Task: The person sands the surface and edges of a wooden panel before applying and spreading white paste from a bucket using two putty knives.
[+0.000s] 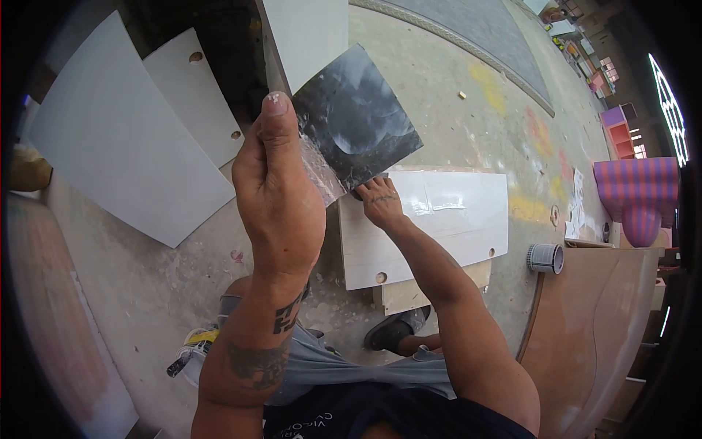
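Note:
In the head view, my left hand [281, 197] is raised and closed on a dark square sheet [362, 113], thumb up at its near-left side. Whitish paste smears the sheet's face and crusts its near edge. Beyond it, my right hand [382, 201] is at the left part of a white board [431, 249], fingers drawn together. The sheet partly hides those fingertips; a small dark bit shows beside them, too little to name. A glossy wet-looking white patch [442, 196] lies on the board, which has round holes along its near edge and rests on a pale wooden support [398, 300].
White panels [131, 139] lean at the left, and another white panel [311, 29] stands at the top. A tin can [545, 258] is by a brown curved panel [596, 314] on the right. A striped pink-purple piece [636, 190] stands farther off. Paint marks the concrete floor [468, 102].

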The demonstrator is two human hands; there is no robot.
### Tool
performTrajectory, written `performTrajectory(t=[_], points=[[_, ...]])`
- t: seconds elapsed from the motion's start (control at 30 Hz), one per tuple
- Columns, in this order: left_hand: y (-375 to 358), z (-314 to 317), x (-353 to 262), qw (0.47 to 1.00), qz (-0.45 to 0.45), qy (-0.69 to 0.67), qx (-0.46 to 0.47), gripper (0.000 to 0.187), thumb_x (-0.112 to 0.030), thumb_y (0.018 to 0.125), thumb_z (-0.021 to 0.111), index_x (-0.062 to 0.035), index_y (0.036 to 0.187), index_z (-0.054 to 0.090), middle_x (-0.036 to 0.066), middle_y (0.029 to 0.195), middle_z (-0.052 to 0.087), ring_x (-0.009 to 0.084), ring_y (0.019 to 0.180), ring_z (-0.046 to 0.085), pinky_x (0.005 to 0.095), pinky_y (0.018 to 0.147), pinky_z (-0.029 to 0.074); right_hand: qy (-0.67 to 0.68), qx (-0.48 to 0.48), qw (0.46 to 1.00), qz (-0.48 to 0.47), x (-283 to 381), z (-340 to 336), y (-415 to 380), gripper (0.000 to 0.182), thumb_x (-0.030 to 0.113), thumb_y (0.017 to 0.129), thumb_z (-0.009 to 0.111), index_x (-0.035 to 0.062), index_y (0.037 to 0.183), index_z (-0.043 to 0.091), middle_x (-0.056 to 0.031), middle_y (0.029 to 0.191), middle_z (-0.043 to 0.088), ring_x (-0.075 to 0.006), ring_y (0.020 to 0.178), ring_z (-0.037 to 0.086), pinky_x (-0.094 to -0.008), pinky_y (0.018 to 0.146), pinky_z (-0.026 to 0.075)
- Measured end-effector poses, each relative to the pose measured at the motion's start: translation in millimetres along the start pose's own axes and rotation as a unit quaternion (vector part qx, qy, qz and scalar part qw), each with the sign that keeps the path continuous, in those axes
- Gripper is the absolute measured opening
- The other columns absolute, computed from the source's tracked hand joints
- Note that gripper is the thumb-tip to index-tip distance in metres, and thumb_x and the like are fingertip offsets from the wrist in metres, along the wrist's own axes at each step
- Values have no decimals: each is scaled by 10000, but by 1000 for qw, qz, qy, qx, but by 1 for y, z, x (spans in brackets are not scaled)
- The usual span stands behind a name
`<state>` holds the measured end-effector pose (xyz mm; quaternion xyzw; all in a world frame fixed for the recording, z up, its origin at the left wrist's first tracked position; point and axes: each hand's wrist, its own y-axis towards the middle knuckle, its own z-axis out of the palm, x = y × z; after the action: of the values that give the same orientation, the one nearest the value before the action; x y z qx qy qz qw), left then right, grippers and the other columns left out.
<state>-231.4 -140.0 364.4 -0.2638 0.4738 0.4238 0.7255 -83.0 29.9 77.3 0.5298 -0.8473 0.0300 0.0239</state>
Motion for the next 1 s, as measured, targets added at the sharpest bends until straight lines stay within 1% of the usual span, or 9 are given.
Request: performTrajectory(t=[0.27, 0.37, 0.43, 0.53, 0.63, 0.73, 0.83, 0.93, 1.0], points=[[-1, 1, 2, 1000, -2, 10, -7, 501, -455, 1097, 489, -47, 826, 596, -67, 740, 386, 53, 711, 312, 228, 624, 304, 76, 115, 989, -46, 19, -22, -48, 434, 77, 936, 477, 212, 1326, 610, -66, 1329, 637, -278, 1205, 602, -447, 1022, 423], [-1, 0, 3, 1000, -27, -7, -1, 588, -459, 1077, 519, 104, 1243, 467, 132, 1222, 458, 189, 1151, 415, 315, 1000, 314, 95, 136, 986, 25, 10, -44, -34, 449, 75, 947, 454, 185, 1354, 608, -80, 1389, 619, -308, 1229, 595, -463, 1047, 416], [0, -3, 3, 999, -33, -25, 19, 755, -459, 1067, 535, 177, 1450, 401, 232, 1465, 494, 257, 1372, 467, 358, 1188, 320, 94, 47, 992, 64, -1, -44, -19, 385, 64, 946, 445, 155, 1276, 621, -105, 1295, 643, -324, 1184, 605, -481, 999, 435], [-1, 0, 2, 999, -18, -33, 30, 589, -458, 1078, 516, 104, 1247, 467, 133, 1223, 454, 187, 1151, 416, 317, 993, 311, 45, 6, 991, 124, -10, -23, -5, 451, 66, 907, 501, 187, 1330, 600, -83, 1282, 646, -314, 1139, 617, -471, 969, 446], [-2, 5, 1, 1000, 13, 1, -3, 508, -460, 1101, 475, -43, 835, 592, -68, 733, 373, 46, 707, 312, 238, 603, 286, 58, 16, 985, 159, 6, -10, 1, 450, 80, 903, 516, 178, 1336, 590, -101, 1301, 629, -345, 1157, 603, -499, 977, 437], [-2, -2, 3, 1000, 15, 19, 11, 512, -465, 1099, 475, -49, 819, 582, -71, 729, 357, 48, 703, 301, 241, 599, 276, 89, 47, 983, 156, 41, -7, -6, 458, 93, 907, 519, 177, 1354, 570, -115, 1317, 611, -378, 1178, 587, -539, 992, 423], [-1, 0, 6, 999, 19, 19, 18, 519, -474, 1096, 477, -52, 813, 579, -71, 730, 343, 49, 701, 292, 242, 598, 272, 79, 5, 996, 51, 73, 8, -29, 402, 82, 897, 508, 126, 1285, 604, -134, 1280, 635, -367, 1102, 616, -518, 958, 447], [0, -1, 6, 999, 12, 29, 13, 521, -476, 1095, 477, -50, 815, 583, -71, 732, 349, 49, 704, 298, 241, 602, 278, 138, 118, 983, 36, 88, -20, -44, 440, 60, 894, 506, 123, 1322, 590, -143, 1291, 635, -359, 1108, 627, -506, 959, 462], [-3, -2, 3, 999, 2, 33, 6, 520, -472, 1096, 478, -41, 835, 604, -65, 735, 389, 52, 713, 324, 236, 616, 303, 158, 55, 980, 106, 71, -25, -41, 473, 42, 891, 495, 121, 1350, 577, -151, 1306, 631, -369, 1128, 627, -503, 978, 469]])
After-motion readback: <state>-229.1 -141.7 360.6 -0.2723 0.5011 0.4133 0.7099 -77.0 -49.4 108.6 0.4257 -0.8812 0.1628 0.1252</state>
